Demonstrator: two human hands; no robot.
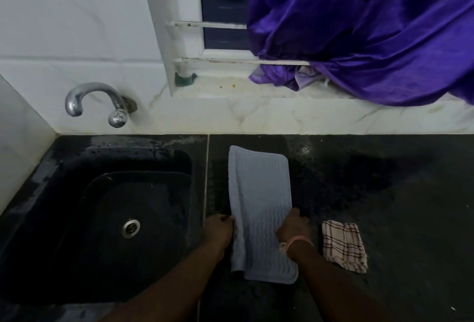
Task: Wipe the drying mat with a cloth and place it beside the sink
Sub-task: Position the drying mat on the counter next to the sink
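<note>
Nearest, the left hand [218,229] pinches the left edge of the pale blue ribbed drying mat [261,209], while the right hand [292,226] has its fingers curled on the right edge. The mat lies folded lengthwise on the dark desk [384,193], just right of the black sink [115,219]. It looks soft, floppy and light; best gripped along both long edges. The checked cloth [343,244] lies right, untouched.

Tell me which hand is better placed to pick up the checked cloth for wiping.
Probably the right hand. It rests on the drying mat's right edge, and the checked cloth lies just to its right on the counter. The left hand holds the mat's sink-side edge, farther away.
</note>
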